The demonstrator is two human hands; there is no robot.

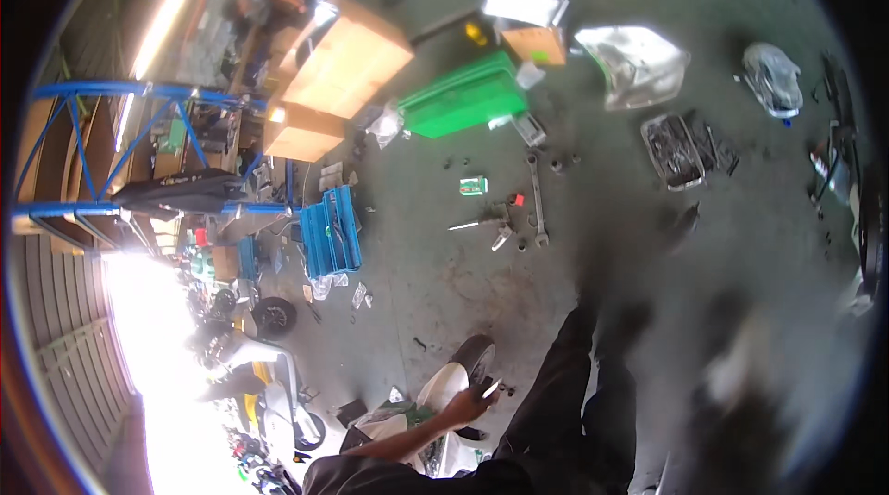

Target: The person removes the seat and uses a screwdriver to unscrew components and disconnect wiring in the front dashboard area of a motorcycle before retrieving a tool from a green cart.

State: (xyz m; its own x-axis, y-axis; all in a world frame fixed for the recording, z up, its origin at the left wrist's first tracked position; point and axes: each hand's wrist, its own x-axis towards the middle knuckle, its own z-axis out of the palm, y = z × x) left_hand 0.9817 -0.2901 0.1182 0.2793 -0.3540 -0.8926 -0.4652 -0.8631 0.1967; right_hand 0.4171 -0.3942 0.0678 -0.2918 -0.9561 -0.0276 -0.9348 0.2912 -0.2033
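I observed the left hand [470, 405] at the near middle of the scene, fingers curled around a slim pale object [492, 388], its upper end bright and narrow; finer detail was too small to tell. The right hand's grip I could not tell. Just beside the left hand stood a motorcycle [443, 386] with smooth, curved white panels and a dark round tyre [476, 355]. Farther off, a long steel wrench [537, 203] lay on the stained grey-green floor [435, 254], right of an open blue toolbox [319, 240].

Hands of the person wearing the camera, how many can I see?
1: the left hand, low in the middle, near a dark wheel. The right hand isn't clear; blur on the right may hide it.
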